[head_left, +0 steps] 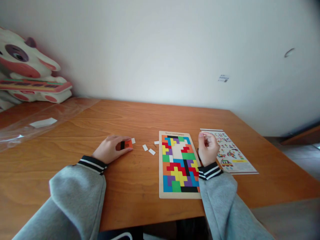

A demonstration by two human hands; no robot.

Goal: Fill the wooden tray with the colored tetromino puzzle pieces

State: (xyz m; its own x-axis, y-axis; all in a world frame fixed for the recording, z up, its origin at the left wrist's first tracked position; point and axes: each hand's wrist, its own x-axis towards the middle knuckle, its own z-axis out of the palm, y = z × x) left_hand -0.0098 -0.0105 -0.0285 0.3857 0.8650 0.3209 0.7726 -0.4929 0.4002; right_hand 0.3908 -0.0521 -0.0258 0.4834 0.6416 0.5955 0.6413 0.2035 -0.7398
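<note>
My left hand rests on the table, thumb and fingers closed around an orange puzzle piece. A black piece lies between the same fingers, partly hidden. Right of it is a wooden puzzle board filled with colourful block pieces, with a bare pale gap in its upper part. My right hand is curled with fingertips pinched at the board's right edge; anything in them is hidden. Several small white pieces lie between the left hand and the board.
A printed sheet with coloured figures lies right of the board, partly behind my right hand. Clear plastic wrap with a white slip is at the left. Behind it stands a cow-shaped toy keyboard against the wall.
</note>
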